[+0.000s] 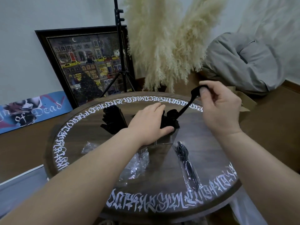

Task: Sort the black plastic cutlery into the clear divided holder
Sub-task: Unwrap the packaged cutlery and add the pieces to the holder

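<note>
At the round dark wooden table (203, 143) with white lettering painted round its rim, the person is in the middle of loading the clear divided plastic holder (164, 140), which stands near the table's centre. The left hand (149, 122) rests on the holder's near side with the fingers fairly straight and the thumb against its front, steadying it beside a bunch of black plastic cutlery (170, 120) already standing in one compartment. The right hand (222, 103) pinches the bowl end of a single black plastic spoon (188, 103) between thumb and fingers, the handle slanting down towards that bunch. A second cluster of black pieces (113, 119) stands further left; I cannot tell whether it sits in the same holder. A sealed clear packet of black cutlery (188, 166) lies to the right, and crumpled clear wrappers (134, 166) lie in front. I judge the next move calls for guiding the handle into the matching compartment and letting go without knocking the others.
</note>
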{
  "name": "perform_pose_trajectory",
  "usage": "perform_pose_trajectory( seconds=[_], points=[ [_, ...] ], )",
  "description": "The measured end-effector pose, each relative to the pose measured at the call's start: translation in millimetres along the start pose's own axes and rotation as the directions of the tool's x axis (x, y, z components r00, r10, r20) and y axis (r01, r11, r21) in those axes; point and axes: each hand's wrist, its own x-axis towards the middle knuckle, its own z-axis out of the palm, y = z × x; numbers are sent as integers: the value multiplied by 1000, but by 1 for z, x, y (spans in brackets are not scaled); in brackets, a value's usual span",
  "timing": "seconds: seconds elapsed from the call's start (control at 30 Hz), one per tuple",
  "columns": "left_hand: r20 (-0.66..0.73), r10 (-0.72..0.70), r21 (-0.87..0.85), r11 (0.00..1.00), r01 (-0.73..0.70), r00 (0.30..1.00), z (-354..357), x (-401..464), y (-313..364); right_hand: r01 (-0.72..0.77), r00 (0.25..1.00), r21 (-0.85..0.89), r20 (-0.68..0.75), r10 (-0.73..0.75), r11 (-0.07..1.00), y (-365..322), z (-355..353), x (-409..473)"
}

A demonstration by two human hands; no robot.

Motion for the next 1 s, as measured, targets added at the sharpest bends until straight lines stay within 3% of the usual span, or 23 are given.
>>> perform_pose_trajectory(
  seconds=[0.1,0.27,0.43,0.6,0.8,1.0],
  points=[
    [91,-31,-13,999,33,995,7,5,-2,55,998,-55,-14,-56,997,4,3,14],
    [14,-36,-18,999,37,999,13,5,-6,87,996,-150,-17,-91,985,20,18,28],
    [0,-39,-40,998,39,999,13,5,-7,36,989,-187,151,-8,982,35,37,21],
    [-33,-28,-56,998,26,999,15,4,-8,-1,977,-164,209,36,986,37,36,17],
    [-47,-36,-68,997,33,998,15,5,-7,23,875,-270,471,111,963,44,45,6],
    [-55,-53,-74,996,48,997,16,6,-9,28,848,-318,509,146,948,49,50,-4]
  ],
)
